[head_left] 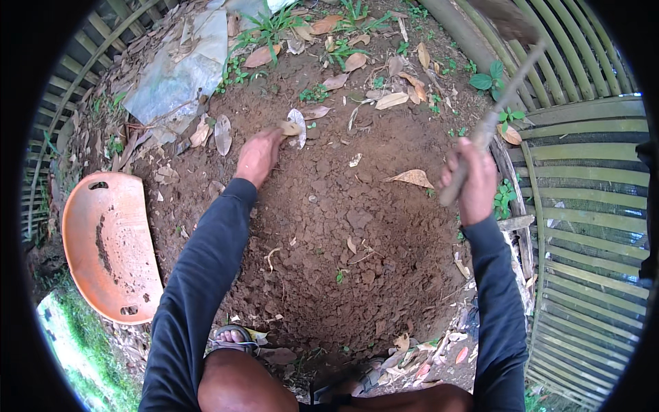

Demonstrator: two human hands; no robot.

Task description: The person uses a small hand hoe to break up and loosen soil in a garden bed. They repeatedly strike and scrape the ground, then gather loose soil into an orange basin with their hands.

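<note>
My left hand (259, 158) reaches forward over the brown soil (322, 199), its fingers pinched around a small tan dry leaf (290, 128). Just behind that leaf lies a pale, spotted leaf (299, 122); whether the fingers touch it too, I cannot tell. My right hand (473, 175) is wrapped round the wooden handle (511, 86) of a hoe and holds it raised on the right. The hoe's dark, dirt-coloured head (506, 19) is at the top edge, blurred and partly cut off. Below my hands the soil is loose and crumbly, with a dug hollow toward the right.
An orange plastic scoop pan (130, 240) with handle slots and dirt inside lies at the left. Clear plastic sheeting (182, 72) lies at the far left. Slatted bamboo fencing (590, 199) bounds the right. Dry leaves (412, 178) and small green plants (487, 81) dot the ground.
</note>
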